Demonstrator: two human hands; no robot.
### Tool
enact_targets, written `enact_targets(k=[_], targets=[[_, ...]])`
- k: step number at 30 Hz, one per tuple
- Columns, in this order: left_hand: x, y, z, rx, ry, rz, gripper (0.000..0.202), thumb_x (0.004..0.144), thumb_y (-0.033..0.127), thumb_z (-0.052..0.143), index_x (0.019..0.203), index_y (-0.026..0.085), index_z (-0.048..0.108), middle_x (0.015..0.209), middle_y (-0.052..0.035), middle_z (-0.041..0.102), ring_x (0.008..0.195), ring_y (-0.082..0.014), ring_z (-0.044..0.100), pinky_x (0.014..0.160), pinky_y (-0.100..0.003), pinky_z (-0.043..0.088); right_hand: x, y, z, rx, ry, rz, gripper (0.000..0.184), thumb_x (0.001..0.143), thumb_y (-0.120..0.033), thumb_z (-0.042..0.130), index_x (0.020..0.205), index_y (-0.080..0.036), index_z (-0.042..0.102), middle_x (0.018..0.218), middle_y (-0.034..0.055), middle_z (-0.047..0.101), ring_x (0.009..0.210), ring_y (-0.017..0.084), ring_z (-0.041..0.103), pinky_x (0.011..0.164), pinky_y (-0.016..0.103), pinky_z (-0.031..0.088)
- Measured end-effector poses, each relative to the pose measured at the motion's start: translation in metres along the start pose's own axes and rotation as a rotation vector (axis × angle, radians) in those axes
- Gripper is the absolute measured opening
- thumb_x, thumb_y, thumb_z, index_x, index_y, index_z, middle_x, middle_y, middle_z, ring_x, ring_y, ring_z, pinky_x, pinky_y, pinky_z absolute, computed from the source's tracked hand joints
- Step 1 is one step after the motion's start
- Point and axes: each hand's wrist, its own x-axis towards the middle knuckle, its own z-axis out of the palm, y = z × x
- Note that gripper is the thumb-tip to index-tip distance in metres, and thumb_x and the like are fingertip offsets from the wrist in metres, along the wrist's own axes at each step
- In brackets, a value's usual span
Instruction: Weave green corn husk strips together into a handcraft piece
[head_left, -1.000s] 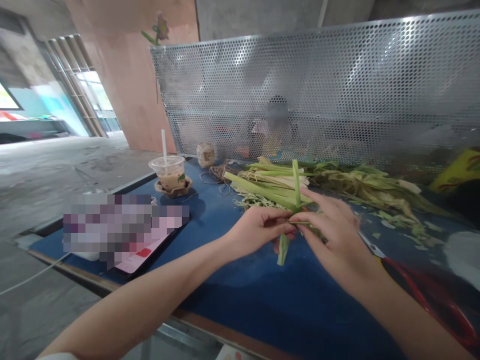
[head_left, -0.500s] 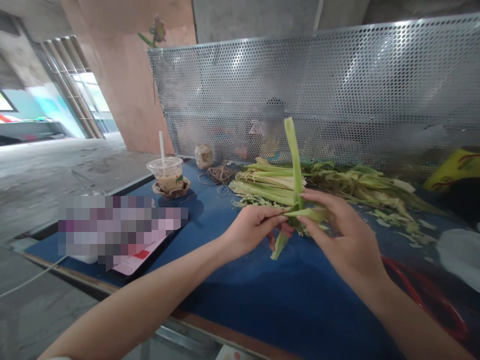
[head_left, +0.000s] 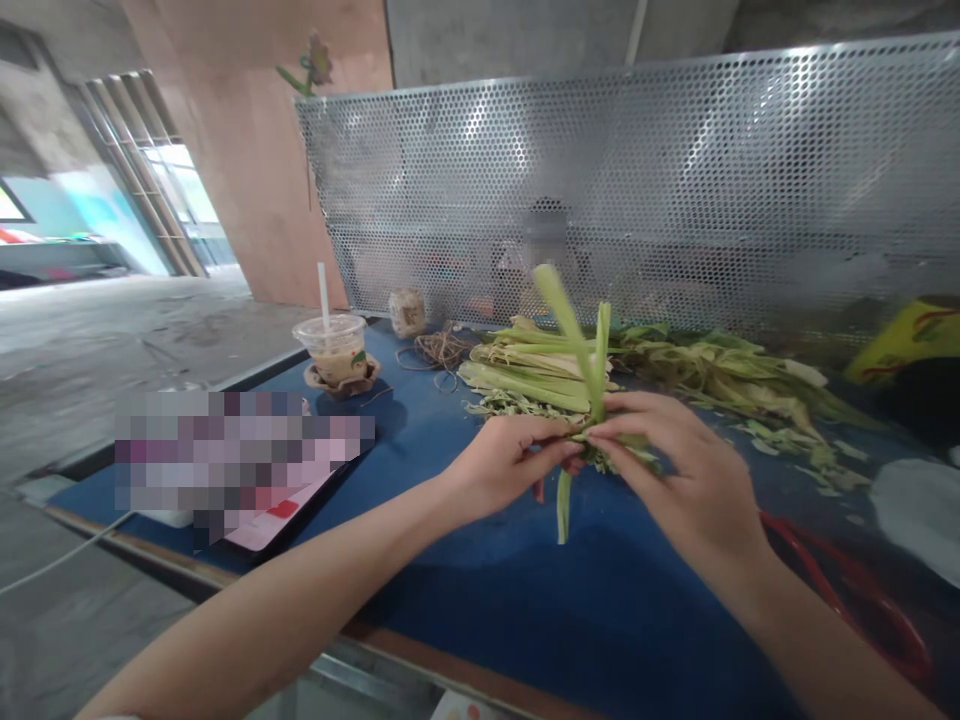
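Observation:
Green corn husk strips (head_left: 568,318) cross in front of me above the table; two ends point upward and one hangs below my fingers. My left hand (head_left: 506,462) pinches them from the left between thumb and fingers. From the right, my right hand (head_left: 675,450) closes thumb and fingertips on the same crossing, nearly touching the left fingertips. The crossing itself is partly hidden by the fingers. Behind it lies a bundle of pale green husks (head_left: 525,370), with shredded bits at its near side.
More husks (head_left: 720,365) spread at the back right. A lidded drink cup (head_left: 334,345) stands left, near tangled twine (head_left: 442,350). A pink-and-black tray (head_left: 277,500) sits at the left edge. Red-handled scissors (head_left: 847,590) lie right, below a whitish object (head_left: 919,515). A perforated metal screen (head_left: 630,190) closes the back.
The tall upright strip now leans left, and a second, shorter end stands beside it. The lower end hangs straighter. My right fingers have drawn in towards the left ones.

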Motion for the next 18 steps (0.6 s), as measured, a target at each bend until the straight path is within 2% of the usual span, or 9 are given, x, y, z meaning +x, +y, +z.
enact_targets(k=[3, 5, 7, 9, 10, 12, 14, 16, 18], targets=[[-0.001, 0.002, 0.000, 0.042, -0.008, 0.006, 0.023, 0.081, 0.028, 0.049, 0.086, 0.012, 0.065, 0.072, -0.0031, 0.062, 0.054, -0.0075, 0.054, 0.046, -0.015, 0.048, 0.001, 0.002, 0.001, 0.042, -0.065, 0.055, 0.008, 0.077, -0.021, 0.058, 0.072, -0.021, 0.064, 0.097, 0.0071, 0.063, 0.091, 0.022, 0.060, 0.081, 0.040, 0.049], [-0.001, 0.002, 0.000, 0.015, -0.014, -0.005, 0.023, 0.081, 0.028, 0.049, 0.086, 0.011, 0.065, 0.073, -0.0038, 0.063, 0.053, -0.0072, 0.054, 0.046, -0.016, 0.048, 0.001, 0.002, 0.000, 0.087, -0.103, 0.066, 0.008, 0.077, -0.020, 0.057, 0.074, -0.022, 0.064, 0.108, 0.0076, 0.059, 0.096, 0.022, 0.058, 0.083, 0.039, 0.048], [0.000, 0.002, 0.000, -0.078, 0.006, -0.021, 0.025, 0.081, 0.026, 0.049, 0.094, 0.011, 0.064, 0.074, -0.0047, 0.065, 0.048, -0.0064, 0.053, 0.045, -0.017, 0.048, 0.002, 0.002, -0.003, 0.139, -0.098, 0.055, 0.010, 0.077, -0.019, 0.056, 0.083, -0.023, 0.064, 0.118, 0.0072, 0.053, 0.107, 0.024, 0.052, 0.091, 0.041, 0.044], [0.001, 0.001, -0.001, -0.206, 0.048, -0.029, 0.027, 0.080, 0.026, 0.051, 0.098, 0.010, 0.064, 0.073, -0.0058, 0.066, 0.047, -0.0074, 0.055, 0.042, -0.018, 0.048, 0.003, 0.002, -0.005, 0.264, -0.055, 0.061, 0.027, 0.078, -0.018, 0.054, 0.104, -0.026, 0.056, 0.126, 0.0067, 0.047, 0.116, 0.025, 0.046, 0.095, 0.043, 0.041], [0.002, 0.001, -0.001, -0.269, 0.061, -0.032, 0.027, 0.079, 0.026, 0.053, 0.098, 0.009, 0.064, 0.072, -0.0065, 0.066, 0.049, -0.0089, 0.057, 0.041, -0.019, 0.048, 0.003, 0.002, -0.005, 0.354, -0.022, 0.081, 0.040, 0.078, -0.018, 0.054, 0.116, -0.029, 0.047, 0.130, 0.0068, 0.043, 0.118, 0.025, 0.044, 0.094, 0.044, 0.042], [0.003, 0.000, -0.002, -0.371, 0.048, -0.035, 0.027, 0.078, 0.028, 0.055, 0.094, 0.009, 0.065, 0.070, -0.0074, 0.067, 0.053, -0.0119, 0.060, 0.039, -0.019, 0.048, 0.002, 0.001, -0.003, 0.521, 0.014, 0.185, 0.069, 0.078, -0.021, 0.055, 0.133, -0.035, 0.016, 0.138, 0.0083, 0.033, 0.118, 0.025, 0.045, 0.088, 0.041, 0.047], [0.004, 0.000, -0.001, -0.439, 0.022, -0.043, 0.025, 0.077, 0.028, 0.057, 0.090, 0.009, 0.066, 0.069, -0.0074, 0.066, 0.054, -0.0129, 0.062, 0.038, -0.019, 0.048, 0.000, 0.000, 0.002, 0.612, -0.015, 0.310, 0.089, 0.079, -0.025, 0.054, 0.133, -0.040, -0.015, 0.144, 0.0103, 0.022, 0.116, 0.024, 0.048, 0.082, 0.038, 0.051], [0.005, 0.001, -0.001, -0.467, 0.009, -0.062, 0.024, 0.077, 0.028, 0.057, 0.088, 0.009, 0.066, 0.069, -0.0072, 0.066, 0.055, -0.0131, 0.062, 0.038, -0.019, 0.047, -0.002, -0.001, 0.007, 0.634, -0.080, 0.372, 0.095, 0.081, -0.027, 0.052, 0.129, -0.040, -0.030, 0.146, 0.0117, 0.018, 0.114, 0.022, 0.051, 0.082, 0.036, 0.052], [0.005, 0.001, -0.001, -0.458, -0.003, -0.093, 0.022, 0.077, 0.028, 0.057, 0.083, 0.008, 0.065, 0.070, -0.0074, 0.066, 0.056, -0.0132, 0.062, 0.039, -0.019, 0.048, -0.004, -0.002, 0.010, 0.593, -0.114, 0.314, 0.093, 0.085, -0.027, 0.046, 0.126, -0.037, -0.036, 0.148, 0.0118, 0.013, 0.116, 0.020, 0.049, 0.086, 0.037, 0.049]])
